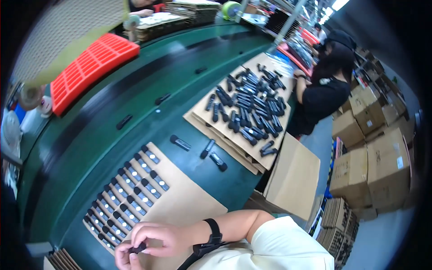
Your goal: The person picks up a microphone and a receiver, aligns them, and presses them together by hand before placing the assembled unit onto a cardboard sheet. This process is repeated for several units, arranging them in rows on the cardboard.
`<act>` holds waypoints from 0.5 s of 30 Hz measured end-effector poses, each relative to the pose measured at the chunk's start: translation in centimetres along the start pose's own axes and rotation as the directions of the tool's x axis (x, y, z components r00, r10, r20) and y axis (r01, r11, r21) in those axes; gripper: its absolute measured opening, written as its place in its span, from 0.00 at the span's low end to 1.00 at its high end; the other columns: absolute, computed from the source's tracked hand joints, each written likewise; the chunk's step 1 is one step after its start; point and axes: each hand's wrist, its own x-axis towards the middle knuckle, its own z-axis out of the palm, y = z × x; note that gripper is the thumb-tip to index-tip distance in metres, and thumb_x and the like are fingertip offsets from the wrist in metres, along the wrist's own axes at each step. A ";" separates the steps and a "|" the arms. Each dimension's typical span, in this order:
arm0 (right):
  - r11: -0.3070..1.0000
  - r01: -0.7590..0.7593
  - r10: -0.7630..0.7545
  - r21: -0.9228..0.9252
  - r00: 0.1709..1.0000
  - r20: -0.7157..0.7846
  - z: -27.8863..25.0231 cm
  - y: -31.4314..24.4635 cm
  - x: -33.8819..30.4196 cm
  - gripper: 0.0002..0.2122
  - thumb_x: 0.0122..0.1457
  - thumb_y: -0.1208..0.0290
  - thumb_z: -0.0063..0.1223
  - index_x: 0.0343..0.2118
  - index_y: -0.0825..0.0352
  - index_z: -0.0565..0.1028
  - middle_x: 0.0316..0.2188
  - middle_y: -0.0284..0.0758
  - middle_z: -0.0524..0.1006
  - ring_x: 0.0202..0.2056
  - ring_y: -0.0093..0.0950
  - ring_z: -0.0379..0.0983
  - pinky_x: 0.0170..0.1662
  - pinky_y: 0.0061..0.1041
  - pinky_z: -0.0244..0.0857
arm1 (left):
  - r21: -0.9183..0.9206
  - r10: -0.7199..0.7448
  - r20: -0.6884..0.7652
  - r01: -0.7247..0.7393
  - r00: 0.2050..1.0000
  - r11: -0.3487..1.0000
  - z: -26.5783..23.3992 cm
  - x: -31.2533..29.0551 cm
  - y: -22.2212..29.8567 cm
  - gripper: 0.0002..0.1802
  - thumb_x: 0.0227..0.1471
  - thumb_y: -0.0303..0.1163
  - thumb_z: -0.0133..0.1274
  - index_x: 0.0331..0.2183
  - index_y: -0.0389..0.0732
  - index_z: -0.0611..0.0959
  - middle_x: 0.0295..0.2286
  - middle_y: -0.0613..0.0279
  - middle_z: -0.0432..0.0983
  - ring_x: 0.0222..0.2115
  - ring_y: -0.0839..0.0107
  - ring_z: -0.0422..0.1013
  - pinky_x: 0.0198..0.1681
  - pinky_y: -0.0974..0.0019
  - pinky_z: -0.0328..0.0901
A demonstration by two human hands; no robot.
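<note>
My left hand (123, 256) and my right hand (155, 238) meet at the lower middle, fingers pinched around a small black piece (138, 248); the fingers cover most of it. Just beyond them lies a cardboard sheet (191, 198) with slim black devices (144, 196) laid out in two slanting rows. Each device has a rounded dark end, like a small clip-on microphone with a foam cap, and most show a white dot. Three similar loose devices (181, 142) rest on the green surface between this sheet and a larger heap (252, 103).
The heap sits on stacked cardboard sheets (202, 128). A green conveyor belt (90, 135) carries a few loose devices. A red compartment tray (94, 67) stands at the far left. At right, a co-worker in black (321, 94) stands near cardboard boxes (382, 166).
</note>
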 end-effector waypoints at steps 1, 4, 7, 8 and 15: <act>1.000 0.007 -0.007 0.006 1.000 -0.001 0.3 -0.1 0.4 0.12 0.56 0.83 0.53 0.43 0.69 0.72 0.39 0.38 0.71 0.39 0.31 0.70 0.41 0.27 0.66 | 0.003 -0.013 0.033 0.013 0.999 1.000 -0.1 0.0 0.3 0.20 0.55 0.43 0.57 0.36 0.34 0.74 0.35 0.56 0.72 0.36 0.70 0.69 0.44 0.67 0.64; 0.995 0.041 -0.042 -0.092 0.999 -0.009 -0.1 0.3 0.7 0.11 0.56 0.82 0.53 0.42 0.69 0.72 0.37 0.37 0.71 0.38 0.32 0.70 0.40 0.28 0.66 | 0.165 0.135 0.047 -0.141 0.990 0.976 1.4 0.6 2.8 0.13 0.58 0.28 0.53 0.43 0.32 0.75 0.40 0.52 0.74 0.42 0.62 0.73 0.49 0.61 0.67; 0.958 0.078 -0.081 -0.277 0.997 0.000 -0.5 0.8 0.6 0.09 0.56 0.80 0.54 0.40 0.68 0.73 0.35 0.37 0.70 0.37 0.34 0.70 0.39 0.29 0.66 | 0.283 0.230 0.076 -0.242 0.970 0.928 1.8 1.2 3.1 0.11 0.56 0.26 0.55 0.42 0.33 0.76 0.39 0.53 0.73 0.39 0.64 0.72 0.44 0.65 0.68; 0.952 0.066 -0.063 -0.299 0.998 0.021 -0.5 1.0 0.5 0.09 0.55 0.78 0.55 0.40 0.68 0.73 0.35 0.37 0.70 0.36 0.35 0.70 0.39 0.30 0.66 | 0.339 0.278 0.084 -0.289 0.957 0.895 1.8 1.3 3.2 0.11 0.55 0.24 0.56 0.41 0.33 0.77 0.38 0.54 0.73 0.37 0.65 0.71 0.42 0.66 0.68; 0.940 -0.017 0.040 -0.341 0.997 0.060 -0.1 1.0 0.6 0.09 0.53 0.73 0.58 0.36 0.66 0.73 0.33 0.36 0.71 0.36 0.37 0.70 0.37 0.34 0.65 | 0.279 0.233 0.005 -0.225 0.972 0.933 0.8 0.7 2.3 0.16 0.56 0.27 0.57 0.44 0.29 0.75 0.39 0.50 0.74 0.38 0.61 0.74 0.43 0.65 0.71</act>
